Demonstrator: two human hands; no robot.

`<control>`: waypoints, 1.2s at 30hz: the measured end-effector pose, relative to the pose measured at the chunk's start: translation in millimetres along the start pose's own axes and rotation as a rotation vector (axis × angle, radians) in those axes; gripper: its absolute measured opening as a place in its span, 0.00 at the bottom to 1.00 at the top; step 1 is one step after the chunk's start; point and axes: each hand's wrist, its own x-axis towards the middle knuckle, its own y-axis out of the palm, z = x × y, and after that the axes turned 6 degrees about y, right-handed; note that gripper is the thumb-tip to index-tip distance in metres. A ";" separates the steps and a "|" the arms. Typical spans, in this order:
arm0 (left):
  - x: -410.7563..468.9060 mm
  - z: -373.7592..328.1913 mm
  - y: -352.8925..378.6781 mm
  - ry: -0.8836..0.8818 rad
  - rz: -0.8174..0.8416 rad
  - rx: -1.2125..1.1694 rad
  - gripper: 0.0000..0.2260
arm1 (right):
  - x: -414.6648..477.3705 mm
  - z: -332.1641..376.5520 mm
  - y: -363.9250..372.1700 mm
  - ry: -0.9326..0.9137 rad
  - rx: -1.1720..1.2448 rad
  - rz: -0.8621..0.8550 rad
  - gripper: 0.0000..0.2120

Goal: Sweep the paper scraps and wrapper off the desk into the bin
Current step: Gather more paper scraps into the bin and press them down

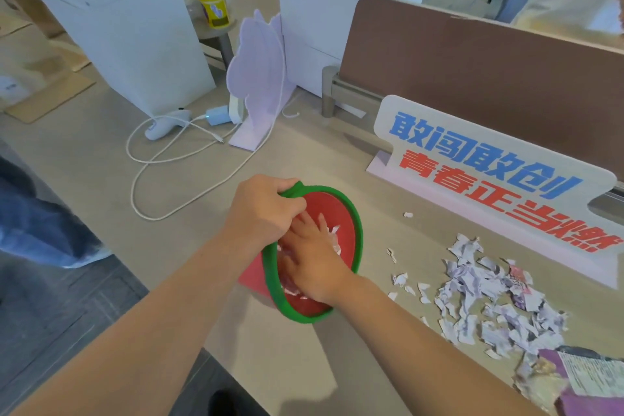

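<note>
The left hand [261,209] is closed on the green rim of the bin [358,240], a small red tub held tilted at the near edge of the worktop [304,152] with its mouth turned toward the person. The right hand [312,255] is inside that mouth, fingers spread and palm down; it looks flat and open rather than gripping, with white bits showing around it, so it seems to be dropping or pressing down a load of paper. The step in hand, then, is emptying one handful into the bin, and the task is far from done. To the right of the right hand, well apart from the bin, lies the main heap of paper scraps [486,297], with a few stray pieces [401,280] between heap and bin and one lone bit [408,214] farther back. The wrapper [587,378], purple with a printed label, lies beyond the heap at the near right. The next move probably calls for reaching the right hand back across to the heap and dragging it leftward to the rim while the left hand keeps the bin steady. Behind the heap stands a lettered sign [489,159], close enough to catch scraps against its base. Off to the left of the left hand, a white cable [162,159] loops clear of the sweeping path.
</note>
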 end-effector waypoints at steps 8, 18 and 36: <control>6.5 2.1 -0.2 0.026 0.028 0.029 0.13 | -21.7 -60.6 -37.4 0.293 0.297 -0.552 0.07; 24.0 -1.9 4.7 0.052 0.075 0.095 0.11 | -4.8 -115.2 -79.6 0.628 0.477 -0.616 0.09; 46.4 -4.8 6.3 0.037 0.069 0.061 0.16 | -3.4 -198.1 -56.0 0.686 -0.057 -0.064 0.21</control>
